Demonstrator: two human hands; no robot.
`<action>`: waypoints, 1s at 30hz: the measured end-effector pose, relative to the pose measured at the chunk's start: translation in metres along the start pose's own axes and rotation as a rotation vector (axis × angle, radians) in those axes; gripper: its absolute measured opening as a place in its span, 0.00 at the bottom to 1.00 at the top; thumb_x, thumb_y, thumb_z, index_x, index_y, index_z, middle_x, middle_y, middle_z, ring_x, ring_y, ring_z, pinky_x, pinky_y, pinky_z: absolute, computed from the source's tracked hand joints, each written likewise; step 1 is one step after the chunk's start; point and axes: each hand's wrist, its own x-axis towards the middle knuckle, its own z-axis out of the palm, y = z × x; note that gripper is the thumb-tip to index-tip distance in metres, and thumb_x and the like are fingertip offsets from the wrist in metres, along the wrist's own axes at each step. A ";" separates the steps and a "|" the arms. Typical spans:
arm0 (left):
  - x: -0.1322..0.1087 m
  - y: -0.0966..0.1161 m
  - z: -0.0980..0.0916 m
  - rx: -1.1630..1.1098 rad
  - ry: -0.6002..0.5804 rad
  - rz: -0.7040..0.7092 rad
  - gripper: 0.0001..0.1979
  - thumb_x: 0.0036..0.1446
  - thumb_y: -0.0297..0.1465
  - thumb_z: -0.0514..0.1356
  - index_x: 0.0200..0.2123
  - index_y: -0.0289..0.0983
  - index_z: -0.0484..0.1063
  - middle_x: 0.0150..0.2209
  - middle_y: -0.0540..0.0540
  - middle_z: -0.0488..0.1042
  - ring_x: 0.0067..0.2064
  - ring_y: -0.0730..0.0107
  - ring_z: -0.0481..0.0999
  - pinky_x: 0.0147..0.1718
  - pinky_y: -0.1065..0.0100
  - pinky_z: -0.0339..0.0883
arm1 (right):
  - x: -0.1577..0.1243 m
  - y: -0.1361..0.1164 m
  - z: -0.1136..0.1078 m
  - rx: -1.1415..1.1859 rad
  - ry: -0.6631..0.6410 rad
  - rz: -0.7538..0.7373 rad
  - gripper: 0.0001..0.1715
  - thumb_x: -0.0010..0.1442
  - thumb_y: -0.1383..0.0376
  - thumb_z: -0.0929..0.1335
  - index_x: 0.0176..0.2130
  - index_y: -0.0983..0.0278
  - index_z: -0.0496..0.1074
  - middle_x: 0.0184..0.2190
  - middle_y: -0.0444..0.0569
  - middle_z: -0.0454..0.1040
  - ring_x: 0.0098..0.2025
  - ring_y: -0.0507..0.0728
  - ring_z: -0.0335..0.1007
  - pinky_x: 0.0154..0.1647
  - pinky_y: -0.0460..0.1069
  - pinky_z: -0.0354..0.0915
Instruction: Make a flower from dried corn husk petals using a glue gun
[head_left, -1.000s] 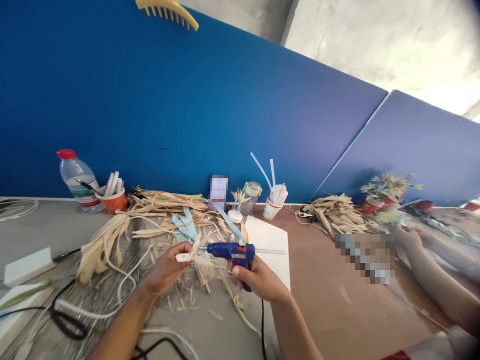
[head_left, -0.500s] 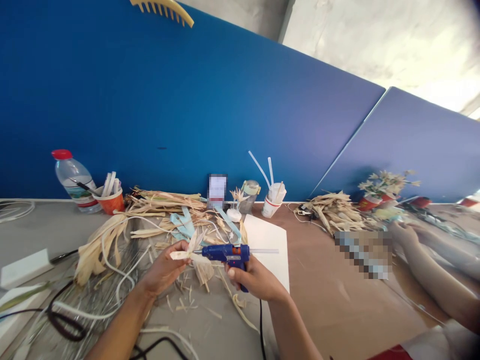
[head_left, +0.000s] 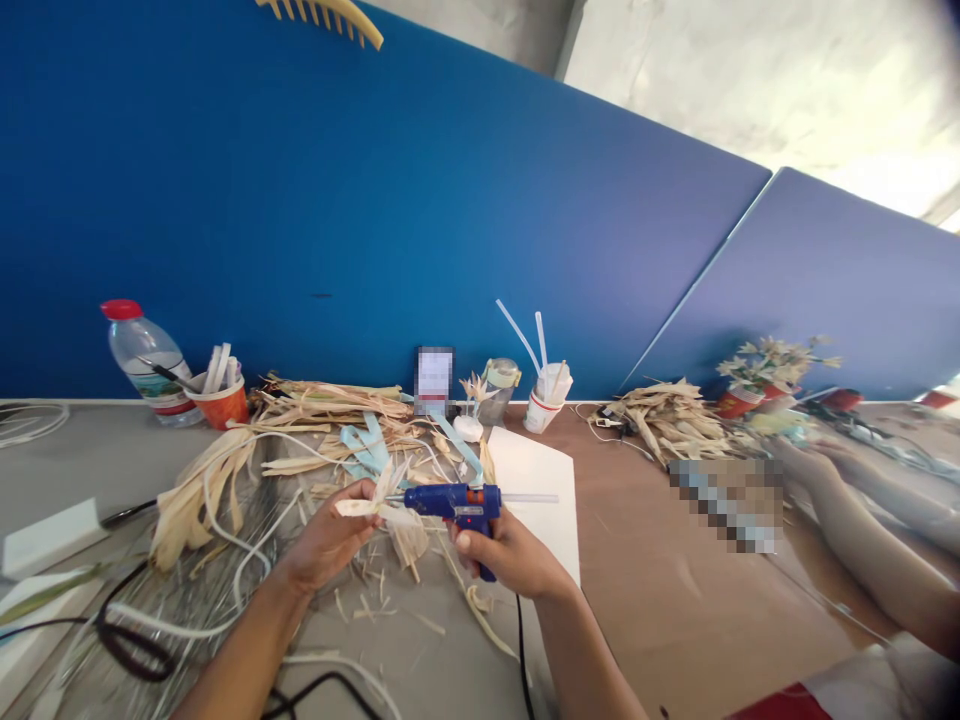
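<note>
My left hand is closed on a small flower made of pale dried husk strips, held just above the table. My right hand grips a blue glue gun by its handle, the nozzle pointing left and touching the husk flower. A clear glue stick pokes out of the gun's back toward the right. The gun's black cord drops toward me.
Heaps of husk strips, pale blue ribbon, white sheet, black scissors, water bottle, orange cup, cup with glue sticks. Another person's arms work at the right, by a second husk pile.
Both hands with the flower and glue gun stay almost still; the view has shifted slightly. The other person's hand at the right has moved a little.
</note>
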 end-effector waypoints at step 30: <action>0.001 -0.004 -0.007 0.023 -0.053 0.029 0.08 0.44 0.29 0.67 0.26 0.37 0.69 0.24 0.51 0.68 0.29 0.72 0.65 0.32 0.70 0.57 | -0.011 0.009 -0.023 0.580 0.372 0.135 0.24 0.51 0.49 0.69 0.22 0.66 0.63 0.13 0.39 0.59 0.17 0.47 0.57 0.20 0.44 0.53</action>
